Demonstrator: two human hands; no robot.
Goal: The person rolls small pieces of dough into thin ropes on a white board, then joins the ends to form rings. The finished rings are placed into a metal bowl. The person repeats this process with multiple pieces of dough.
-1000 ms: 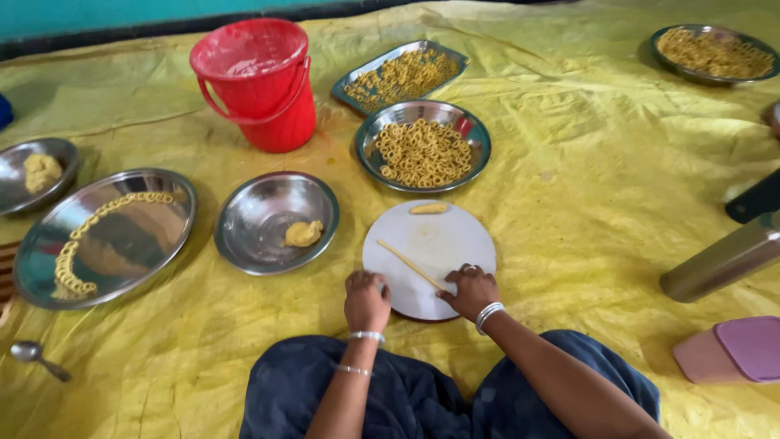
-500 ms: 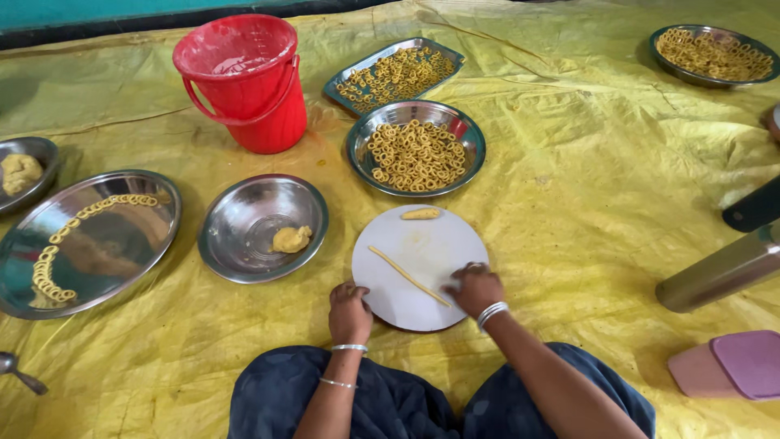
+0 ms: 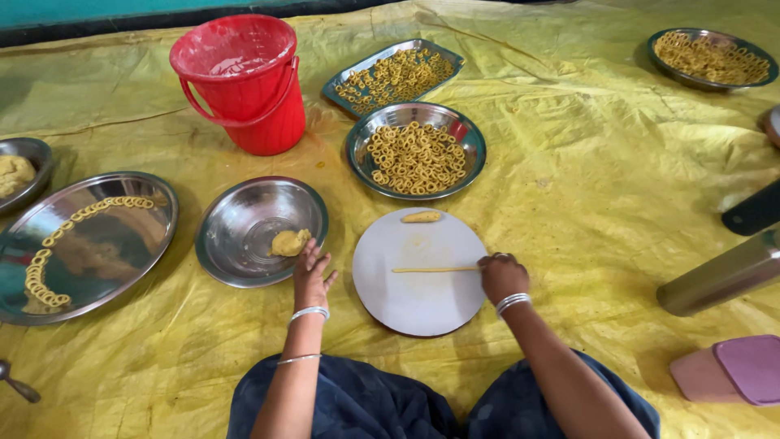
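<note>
A: What carries everything?

B: A yellow plastic sheet [image 3: 569,187] spread on the floor. The largest thing on it is the red bucket [image 3: 242,81], near the far edge, left of middle.

A: And the metal dishes?

B: A wide steel plate [image 3: 122,252] sits by the left edge with a curved line of small dough rings [image 3: 49,260] along its rim. Beside it is a steel bowl [image 3: 236,236] holding one lump of yellow dough [image 3: 290,241]. Further back, a round steel bowl of finished rings [image 3: 416,154], and behind that a rectangular tray [image 3: 394,75] of the same rings. Another full dish [image 3: 711,57] lies at the far right corner, and a bowl with dough [image 3: 20,171] is cut off by the left edge.

A: Where is the work itself?

B: On the round white board [image 3: 418,293], just before the person's knees. A thin rope of dough [image 3: 431,269] lies across its middle, and a short dough piece [image 3: 421,216] rests at its far rim.

A: The hands?

B: The right hand [image 3: 504,276] is curled, fingers pinching the right end of the rope. The left hand [image 3: 311,272] is released, fingers spread, holding nothing, reaching over the near rim of the bowl, fingertips just short of the lump.
</note>
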